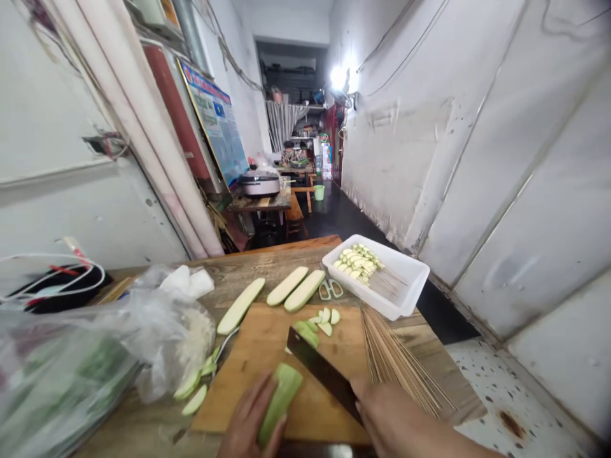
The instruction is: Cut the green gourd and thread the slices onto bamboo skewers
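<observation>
Pale green zucchini half (pixel 281 401) sits in the person's left hand (pixel 251 420), over the near edge of a rectangular light-brown wooden cutting board (pixel 252 378). That hand is partly open, its fingers curled around the vegetable in a loose but firm cradle. The right hand (pixel 391 420) is clenched around the grip of a broad black steel cleaver (pixel 322 372), though the handle itself is hidden inside the fist. The blade slants across the board, touching a small heap of pale green zucchini slices (pixel 321 323).

Three long pale green zucchini strips (pixel 286 286) lie on a rough brown wooden table (pixel 229 273), just beyond the board. Beside them are green-handled metal scissors (pixel 331 289) and a white rectangular plastic tray (pixel 382 254) of zucchini slices threaded on thin bamboo skewers (pixel 358 264). A fan of loose tan bamboo skewers (pixel 401 362) lies right of the board. To the left, a crumpled clear plastic bag (pixel 62 375) with green contents spills over the table's edge.
</observation>
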Available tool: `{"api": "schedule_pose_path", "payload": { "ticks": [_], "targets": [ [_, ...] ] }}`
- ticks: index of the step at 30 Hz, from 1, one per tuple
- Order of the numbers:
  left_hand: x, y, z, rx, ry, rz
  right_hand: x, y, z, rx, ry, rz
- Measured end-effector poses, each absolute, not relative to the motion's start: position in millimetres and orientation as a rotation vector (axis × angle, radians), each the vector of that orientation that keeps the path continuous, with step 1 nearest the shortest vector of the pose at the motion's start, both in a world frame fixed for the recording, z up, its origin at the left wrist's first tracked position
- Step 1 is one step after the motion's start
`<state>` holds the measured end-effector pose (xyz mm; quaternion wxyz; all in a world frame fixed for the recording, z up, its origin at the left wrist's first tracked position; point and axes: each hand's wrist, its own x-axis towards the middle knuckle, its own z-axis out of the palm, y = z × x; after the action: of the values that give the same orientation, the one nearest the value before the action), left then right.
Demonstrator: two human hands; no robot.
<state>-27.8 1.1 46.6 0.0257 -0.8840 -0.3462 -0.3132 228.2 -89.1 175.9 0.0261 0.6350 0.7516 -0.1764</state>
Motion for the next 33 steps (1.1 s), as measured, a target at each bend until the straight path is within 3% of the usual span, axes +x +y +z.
{"api": "schedule_pose_path", "payload": {
  "ticks": [6,12,22,33],
  "targets": [
    [-14.6,-3.8,30.0,-2.849,-1.27,-1.105,227.5,-89.3,188.4,1.895,2.256,-0.507],
    [-8.8,-5.6,42.2,-2.804,-1.303,-1.11,223.3,-76.7,194.7,1.761,2.283,-0.423],
    [-11.8,21.3,64.7,-2.867,-0.745,-0.94,219.1,-64.4,193.2,1.498,2.378,-0.178],
    [-11.5,26.8,71.7,-2.926,-0.71,-0.844,224.1,-63.3,175.9,1.365,2.605,0.191]
  ]
}}
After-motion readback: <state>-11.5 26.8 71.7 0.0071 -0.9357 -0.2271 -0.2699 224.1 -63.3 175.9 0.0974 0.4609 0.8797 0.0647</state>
